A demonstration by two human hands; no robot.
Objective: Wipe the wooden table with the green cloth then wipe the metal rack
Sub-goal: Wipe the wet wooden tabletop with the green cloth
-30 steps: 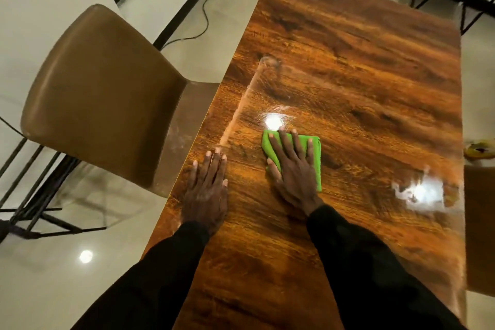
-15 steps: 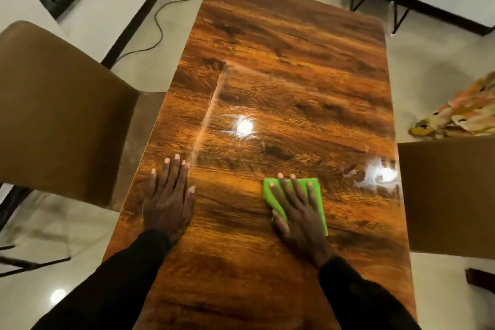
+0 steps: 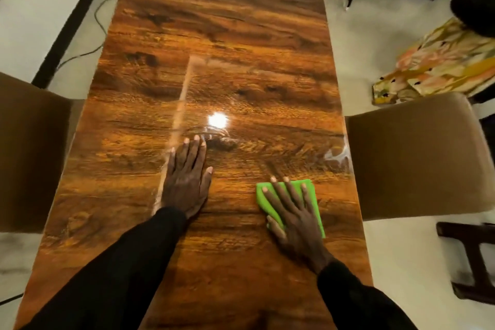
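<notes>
Right hand (image 3: 297,220) flat, fingers spread, pressing folded bright-green cloth (image 3: 312,195) onto glossy wooden counter (image 3: 227,35), near its right edge. Left hand (image 3: 187,182) flat, open, bracing on bare wood. Cloth looks soft and light, likely to bunch; palm pressure beats pinching.

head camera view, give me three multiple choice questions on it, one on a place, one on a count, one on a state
1. Where is the green cloth?
A. on the floor
B. on the table, under the right hand
C. hanging on a wall

2. How many brown chairs stand at the table's sides?
A. one
B. two
C. four

3. The left hand is:
A. flat on bare wood
B. gripping the cloth
C. lifted off the table

Answers:
1 B, spread fingers press it near the right edge.
2 B, one shows on each side.
3 A, its straight fingers lie on the wood, apart from the cloth.
</notes>
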